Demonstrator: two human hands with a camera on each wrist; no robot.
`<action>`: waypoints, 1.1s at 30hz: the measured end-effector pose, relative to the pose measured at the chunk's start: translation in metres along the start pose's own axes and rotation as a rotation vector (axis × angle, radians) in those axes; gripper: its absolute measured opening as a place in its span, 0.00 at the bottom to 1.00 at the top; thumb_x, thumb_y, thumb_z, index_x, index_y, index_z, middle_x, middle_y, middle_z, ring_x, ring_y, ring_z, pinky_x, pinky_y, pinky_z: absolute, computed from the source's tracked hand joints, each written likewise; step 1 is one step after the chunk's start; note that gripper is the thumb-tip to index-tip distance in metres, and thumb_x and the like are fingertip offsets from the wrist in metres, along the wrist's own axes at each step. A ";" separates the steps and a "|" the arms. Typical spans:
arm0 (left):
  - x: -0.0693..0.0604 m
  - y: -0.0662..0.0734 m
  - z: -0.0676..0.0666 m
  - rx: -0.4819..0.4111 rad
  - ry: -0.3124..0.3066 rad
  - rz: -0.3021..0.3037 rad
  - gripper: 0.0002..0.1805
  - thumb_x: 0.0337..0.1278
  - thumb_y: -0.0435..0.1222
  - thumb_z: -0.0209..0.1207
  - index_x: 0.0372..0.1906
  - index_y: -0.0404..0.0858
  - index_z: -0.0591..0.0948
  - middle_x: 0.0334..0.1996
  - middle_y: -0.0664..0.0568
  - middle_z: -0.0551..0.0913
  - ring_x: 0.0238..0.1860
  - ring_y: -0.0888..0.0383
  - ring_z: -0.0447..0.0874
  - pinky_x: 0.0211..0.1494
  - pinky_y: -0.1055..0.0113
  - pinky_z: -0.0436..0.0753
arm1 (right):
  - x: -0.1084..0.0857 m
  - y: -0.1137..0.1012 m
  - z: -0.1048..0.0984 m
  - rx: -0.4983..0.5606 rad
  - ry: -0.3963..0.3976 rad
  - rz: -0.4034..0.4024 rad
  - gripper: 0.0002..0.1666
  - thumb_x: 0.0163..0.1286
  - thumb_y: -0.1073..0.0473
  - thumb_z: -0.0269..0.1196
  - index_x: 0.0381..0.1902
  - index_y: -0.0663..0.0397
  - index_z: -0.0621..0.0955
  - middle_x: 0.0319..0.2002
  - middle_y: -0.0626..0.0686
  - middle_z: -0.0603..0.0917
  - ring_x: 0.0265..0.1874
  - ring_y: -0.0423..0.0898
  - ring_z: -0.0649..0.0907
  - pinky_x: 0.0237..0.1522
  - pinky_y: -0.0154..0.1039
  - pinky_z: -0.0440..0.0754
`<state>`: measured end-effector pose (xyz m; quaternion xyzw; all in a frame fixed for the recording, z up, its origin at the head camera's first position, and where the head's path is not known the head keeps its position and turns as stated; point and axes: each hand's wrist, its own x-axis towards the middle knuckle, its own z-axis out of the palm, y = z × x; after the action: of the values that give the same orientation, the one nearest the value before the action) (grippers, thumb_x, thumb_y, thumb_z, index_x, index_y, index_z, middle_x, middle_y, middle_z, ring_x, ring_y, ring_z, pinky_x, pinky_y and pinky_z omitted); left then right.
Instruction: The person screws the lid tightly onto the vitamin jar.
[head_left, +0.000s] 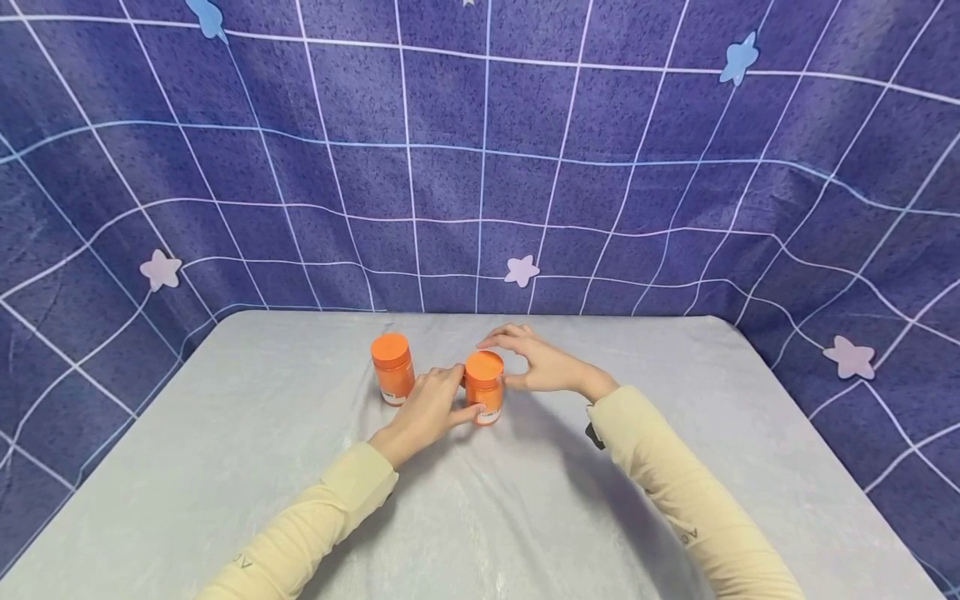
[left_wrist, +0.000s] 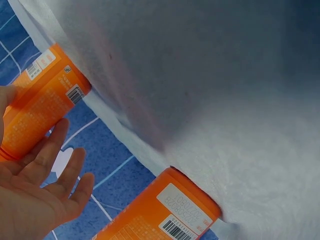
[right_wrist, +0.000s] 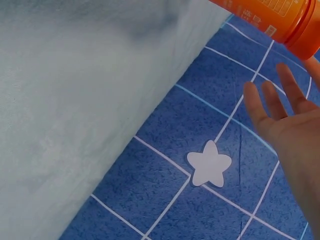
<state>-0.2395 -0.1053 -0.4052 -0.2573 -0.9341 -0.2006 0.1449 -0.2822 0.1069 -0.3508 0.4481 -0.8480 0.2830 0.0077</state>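
Observation:
Two orange jars with orange lids stand on the table. My left hand (head_left: 429, 410) holds the right-hand jar (head_left: 484, 398) low on its body, thumb in front and fingers on the far side. In the left wrist view this jar (left_wrist: 42, 107) lies between the thumb and fingers of the left hand (left_wrist: 37, 187). My right hand (head_left: 543, 364) is at the lid (head_left: 484, 364) of the same jar, its thumb by the right side and a finger by the back rim. In the right wrist view the fingers of the right hand (right_wrist: 295, 122) are spread; its thumb is hidden.
The other orange jar (head_left: 393, 371) stands upright just left of my left hand, its barcode label (left_wrist: 179, 227) showing in the left wrist view. A pale grey cloth covers the table (head_left: 262, 450). Behind the table hangs a blue curtain (head_left: 450, 183) with grid lines and stars.

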 end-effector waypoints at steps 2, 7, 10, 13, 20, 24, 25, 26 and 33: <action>0.000 0.000 0.000 -0.003 0.002 0.001 0.23 0.46 0.51 0.64 0.40 0.39 0.73 0.29 0.49 0.81 0.35 0.50 0.78 0.40 0.56 0.74 | 0.000 0.000 0.000 -0.002 -0.003 -0.002 0.31 0.51 0.63 0.61 0.57 0.53 0.73 0.57 0.54 0.71 0.58 0.51 0.67 0.60 0.53 0.63; 0.000 0.000 0.000 -0.005 -0.006 -0.004 0.23 0.47 0.51 0.63 0.40 0.39 0.73 0.29 0.48 0.81 0.35 0.50 0.78 0.40 0.55 0.74 | 0.000 -0.001 0.000 -0.003 0.000 0.003 0.30 0.52 0.62 0.62 0.57 0.53 0.74 0.57 0.55 0.72 0.58 0.52 0.67 0.60 0.54 0.63; 0.000 0.000 0.000 -0.005 -0.013 -0.007 0.22 0.47 0.51 0.63 0.39 0.39 0.73 0.29 0.49 0.81 0.36 0.50 0.78 0.41 0.55 0.74 | -0.001 -0.001 0.000 0.001 0.003 0.024 0.29 0.53 0.60 0.62 0.56 0.53 0.74 0.57 0.55 0.71 0.58 0.52 0.66 0.60 0.54 0.63; 0.000 0.000 -0.001 -0.005 -0.015 -0.005 0.22 0.47 0.51 0.63 0.39 0.39 0.73 0.29 0.48 0.81 0.36 0.50 0.78 0.41 0.55 0.74 | -0.002 -0.002 0.001 0.004 0.014 0.051 0.28 0.54 0.58 0.63 0.55 0.53 0.74 0.57 0.54 0.72 0.58 0.51 0.66 0.60 0.54 0.63; 0.001 0.001 -0.002 -0.004 -0.014 0.006 0.21 0.47 0.49 0.64 0.39 0.39 0.73 0.29 0.48 0.81 0.34 0.51 0.78 0.39 0.57 0.74 | -0.005 -0.001 0.012 -0.040 0.136 0.045 0.27 0.54 0.49 0.66 0.49 0.54 0.74 0.50 0.53 0.76 0.53 0.50 0.70 0.56 0.52 0.68; 0.001 0.000 -0.002 -0.003 -0.009 0.013 0.20 0.47 0.48 0.64 0.38 0.39 0.73 0.27 0.49 0.81 0.33 0.52 0.77 0.37 0.59 0.73 | -0.005 -0.002 0.019 -0.050 0.202 0.068 0.27 0.52 0.46 0.67 0.44 0.54 0.72 0.45 0.51 0.76 0.47 0.48 0.70 0.51 0.48 0.69; 0.001 0.000 -0.002 -0.001 -0.011 0.014 0.20 0.47 0.48 0.64 0.38 0.39 0.73 0.27 0.49 0.81 0.33 0.52 0.77 0.38 0.59 0.73 | -0.005 -0.002 0.020 -0.052 0.210 0.079 0.27 0.52 0.45 0.67 0.43 0.54 0.72 0.44 0.50 0.76 0.46 0.48 0.69 0.50 0.47 0.69; 0.001 0.000 -0.002 0.001 -0.012 0.015 0.19 0.47 0.47 0.64 0.38 0.39 0.73 0.27 0.49 0.81 0.33 0.52 0.77 0.38 0.59 0.73 | -0.004 -0.002 0.021 -0.055 0.214 0.094 0.27 0.52 0.45 0.67 0.43 0.54 0.72 0.43 0.50 0.76 0.45 0.48 0.69 0.50 0.46 0.69; 0.001 0.001 -0.002 0.010 -0.016 0.018 0.19 0.47 0.46 0.64 0.39 0.39 0.73 0.27 0.49 0.80 0.33 0.52 0.77 0.38 0.58 0.73 | -0.003 -0.004 0.024 -0.078 0.226 0.140 0.29 0.50 0.44 0.69 0.42 0.54 0.71 0.41 0.49 0.75 0.44 0.50 0.70 0.49 0.43 0.69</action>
<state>-0.2394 -0.1054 -0.4028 -0.2666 -0.9338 -0.1924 0.1408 -0.2717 0.0959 -0.3703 0.3525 -0.8812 0.2985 0.1006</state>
